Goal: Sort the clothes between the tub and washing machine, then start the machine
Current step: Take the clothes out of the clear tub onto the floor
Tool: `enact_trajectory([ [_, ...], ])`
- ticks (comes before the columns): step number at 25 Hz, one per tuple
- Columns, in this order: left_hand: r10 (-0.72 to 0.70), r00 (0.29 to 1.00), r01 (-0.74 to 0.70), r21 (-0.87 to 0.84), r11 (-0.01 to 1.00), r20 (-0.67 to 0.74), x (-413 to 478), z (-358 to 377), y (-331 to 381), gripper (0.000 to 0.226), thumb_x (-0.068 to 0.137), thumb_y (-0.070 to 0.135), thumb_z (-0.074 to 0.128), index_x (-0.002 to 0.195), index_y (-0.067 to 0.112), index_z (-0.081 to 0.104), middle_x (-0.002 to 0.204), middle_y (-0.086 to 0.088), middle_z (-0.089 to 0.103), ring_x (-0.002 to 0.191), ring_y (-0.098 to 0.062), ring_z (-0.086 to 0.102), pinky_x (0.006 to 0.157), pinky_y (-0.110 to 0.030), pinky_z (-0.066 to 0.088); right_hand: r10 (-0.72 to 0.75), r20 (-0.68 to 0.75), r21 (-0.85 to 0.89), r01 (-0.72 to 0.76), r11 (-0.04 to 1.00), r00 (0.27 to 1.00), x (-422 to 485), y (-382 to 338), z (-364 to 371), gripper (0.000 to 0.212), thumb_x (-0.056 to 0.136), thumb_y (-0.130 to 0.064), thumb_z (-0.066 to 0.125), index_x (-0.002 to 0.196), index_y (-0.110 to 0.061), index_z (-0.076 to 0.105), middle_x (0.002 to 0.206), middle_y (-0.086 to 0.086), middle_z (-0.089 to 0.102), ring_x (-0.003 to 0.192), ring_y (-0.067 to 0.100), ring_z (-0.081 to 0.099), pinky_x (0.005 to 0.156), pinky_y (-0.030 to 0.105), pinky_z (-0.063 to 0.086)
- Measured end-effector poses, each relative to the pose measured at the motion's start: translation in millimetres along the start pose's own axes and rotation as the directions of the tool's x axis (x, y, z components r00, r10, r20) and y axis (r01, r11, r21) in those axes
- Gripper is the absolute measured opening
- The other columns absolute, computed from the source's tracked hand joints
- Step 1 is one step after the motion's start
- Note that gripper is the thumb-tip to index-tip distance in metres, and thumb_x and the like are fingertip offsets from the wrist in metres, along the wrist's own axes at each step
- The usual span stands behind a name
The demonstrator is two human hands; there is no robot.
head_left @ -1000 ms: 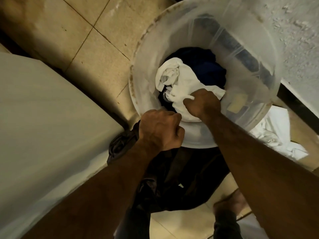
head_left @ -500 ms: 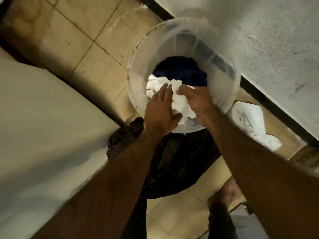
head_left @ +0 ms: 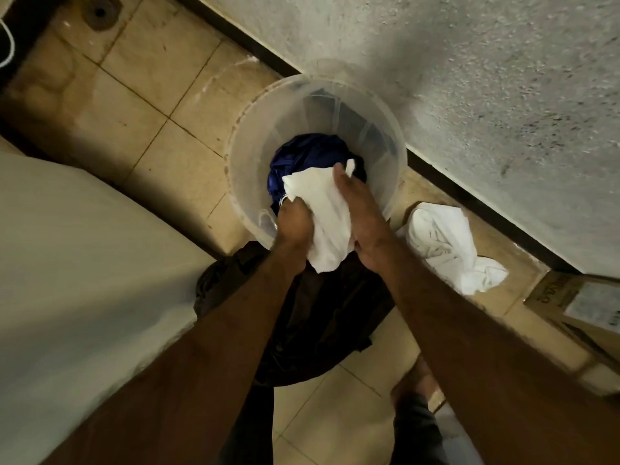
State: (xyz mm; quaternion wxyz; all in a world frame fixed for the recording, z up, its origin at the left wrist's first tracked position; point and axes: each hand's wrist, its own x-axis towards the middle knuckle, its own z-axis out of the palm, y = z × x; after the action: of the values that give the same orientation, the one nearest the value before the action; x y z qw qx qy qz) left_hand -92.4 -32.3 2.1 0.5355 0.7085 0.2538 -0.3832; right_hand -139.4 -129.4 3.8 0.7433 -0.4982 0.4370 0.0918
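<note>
Tub [head_left: 248, 169]: translucent round plastic, upright on the tile floor, far rim against the wall base. Inside: blue cloth [head_left: 302, 156] crumpled at the bottom, toward the far side. White cloth [head_left: 327, 216]: bunched, draped over the tub's near rim, upper end inside the tub on the blue cloth, lower end hanging outside over a dark cloth [head_left: 322, 317] heaped on the floor at the tub's near side. Second white cloth [head_left: 443, 243]: crumpled on the floor, just right of the tub. Washer [head_left: 77, 263]: pale top surface, left of the tub.
</note>
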Motion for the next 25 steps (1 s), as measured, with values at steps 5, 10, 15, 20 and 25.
enact_trajectory([
  [5,0.115,0.972,-0.058,0.265,0.963,-0.205,-15.6,5.6,-12.5,0.033,0.095,0.036,0.061,0.116,0.011,0.057,0.110,-0.008,0.067,0.107,-0.031,0.066,0.081,-0.034,0.055,-0.002,-0.058,0.112,0.008,0.994,0.998,-27.0,22.3,-15.0,0.039,0.084,-0.021,0.081,0.120,-0.011,0.071,0.112,0.011,0.077,0.106,0.030,0.073,0.100,0.053,0.056],
  [10,0.093,0.994,-0.076,0.221,0.972,-0.066,-48.2,35.4,-21.1,0.030,0.100,0.034,0.055,0.108,0.006,0.065,0.089,-0.002,0.067,0.085,-0.018,0.064,0.068,-0.014,0.050,0.096,-0.214,0.269,-0.036,0.963,0.972,-53.3,25.6,-38.2,0.040,0.069,-0.033,0.077,0.103,-0.011,0.077,0.110,0.011,0.078,0.111,0.031,0.070,0.103,0.044,0.055],
  [15,0.023,0.990,-0.057,0.248,0.967,0.137,-76.7,74.6,-38.2,0.021,0.105,0.021,0.045,0.102,0.010,0.063,0.081,0.002,0.061,0.080,-0.013,0.061,0.067,-0.013,0.045,-0.050,-0.362,0.255,0.150,0.955,0.931,-85.8,43.6,-78.0,0.021,0.082,-0.031,0.071,0.103,-0.028,0.071,0.101,-0.011,0.078,0.096,0.003,0.072,0.082,0.015,0.056],
  [20,0.044,0.957,-0.140,0.327,0.935,0.286,-85.5,137.0,-60.7,0.046,0.109,0.029,0.041,0.149,0.007,0.044,0.148,-0.013,0.052,0.139,-0.027,0.047,0.118,-0.039,0.036,0.154,-0.501,0.385,0.060,0.921,0.852,-88.5,62.9,-142.5,0.023,0.088,-0.028,0.075,0.110,-0.023,0.072,0.119,0.008,0.074,0.109,0.031,0.070,0.089,0.041,0.059],
  [25,-0.021,0.927,-0.134,0.383,0.914,0.375,-99.4,158.8,-83.1,0.064,0.097,0.048,0.060,0.150,0.016,0.043,0.151,-0.011,0.050,0.133,-0.030,0.054,0.109,-0.051,0.048,0.232,-0.659,0.324,-0.008,0.946,0.715,-82.5,64.3,-202.9,0.041,0.086,-0.039,0.079,0.123,-0.023,0.069,0.118,-0.006,0.071,0.108,0.024,0.068,0.088,0.043,0.060],
])
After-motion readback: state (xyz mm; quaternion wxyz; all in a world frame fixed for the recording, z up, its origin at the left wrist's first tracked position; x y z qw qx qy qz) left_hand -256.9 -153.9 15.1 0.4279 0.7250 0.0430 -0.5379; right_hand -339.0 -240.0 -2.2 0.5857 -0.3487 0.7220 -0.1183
